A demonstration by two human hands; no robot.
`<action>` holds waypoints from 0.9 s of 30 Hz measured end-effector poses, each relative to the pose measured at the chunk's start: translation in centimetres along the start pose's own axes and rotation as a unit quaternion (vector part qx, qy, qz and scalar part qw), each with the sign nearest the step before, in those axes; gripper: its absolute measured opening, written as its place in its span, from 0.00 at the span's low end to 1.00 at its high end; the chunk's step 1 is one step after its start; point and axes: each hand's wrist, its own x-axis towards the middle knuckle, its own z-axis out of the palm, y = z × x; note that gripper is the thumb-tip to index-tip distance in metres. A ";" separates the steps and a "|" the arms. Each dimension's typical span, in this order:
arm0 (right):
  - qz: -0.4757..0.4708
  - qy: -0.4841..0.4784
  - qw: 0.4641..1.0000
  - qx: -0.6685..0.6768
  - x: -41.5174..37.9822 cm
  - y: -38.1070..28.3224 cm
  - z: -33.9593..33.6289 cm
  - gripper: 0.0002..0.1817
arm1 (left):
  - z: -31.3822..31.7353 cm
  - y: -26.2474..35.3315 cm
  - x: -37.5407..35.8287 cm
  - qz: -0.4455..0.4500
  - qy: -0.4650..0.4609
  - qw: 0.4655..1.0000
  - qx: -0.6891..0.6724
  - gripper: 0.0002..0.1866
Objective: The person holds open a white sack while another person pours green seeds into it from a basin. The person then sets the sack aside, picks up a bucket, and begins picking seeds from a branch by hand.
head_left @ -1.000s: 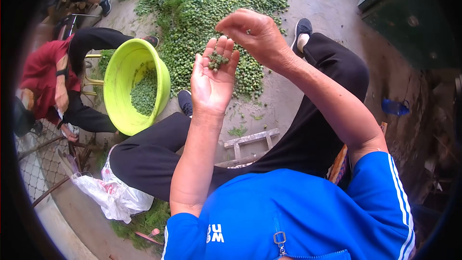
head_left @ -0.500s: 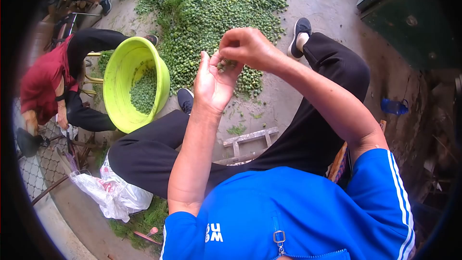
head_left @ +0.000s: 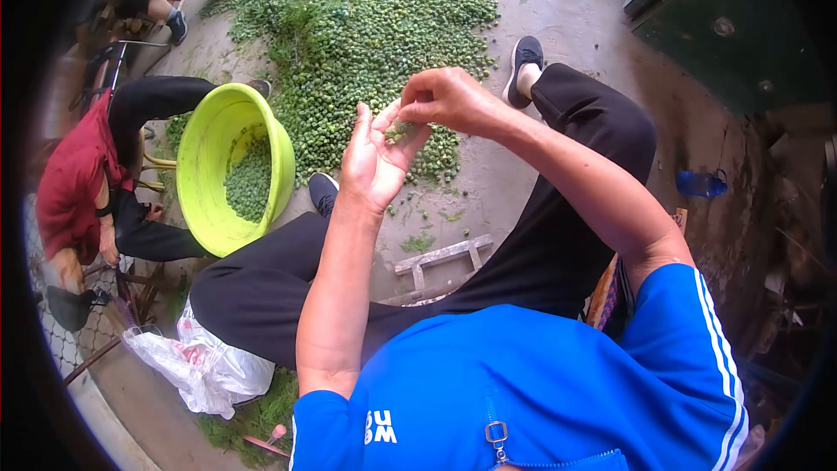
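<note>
My left hand (head_left: pixel 377 157) is palm up and open, with a few small green pods (head_left: pixel 398 132) lying on its fingers. Over those fingertips, my right hand (head_left: pixel 445 103) has thumb and forefinger pinched together; what is between them is too small to make out. Behind both hands a large heap of green pods (head_left: pixel 375 26) with feathery green sprigs spreads over the floor. A yellow-green tub (head_left: pixel 283 166), tilted to the left of my hands, has more green pods (head_left: pixel 250 181) inside.
A person in a red top (head_left: pixel 74 179) sits at the left, and part of another person shows at the upper left. Around me are a white plastic bag (head_left: pixel 205 371), a wooden frame (head_left: pixel 443 266), a blue container (head_left: pixel 702 183) and a dark green cabinet (head_left: pixel 741 35).
The whole view has shifted, so the tub and heap appear slightly further left. My right hand's fingers have moved a little at my left fingertips.
</note>
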 end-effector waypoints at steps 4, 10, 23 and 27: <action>-0.041 0.023 0.991 -0.129 0.1 -0.4 1.4 0.11 | 0.5 -0.4 0.1 -0.010 0.018 0.999 0.039 0.31; 0.104 -0.026 0.947 0.304 1.0 1.4 -0.9 0.09 | 0.0 -0.5 -0.1 -0.027 0.030 0.999 0.014 0.30; 0.180 0.229 0.734 0.613 1.1 5.1 -9.8 0.14 | -18.9 19.2 -4.1 0.340 0.150 0.899 -0.232 0.29; 0.140 0.175 0.749 0.623 2.2 3.9 -9.4 0.13 | -22.9 21.1 -5.1 0.389 0.292 0.856 -0.177 0.32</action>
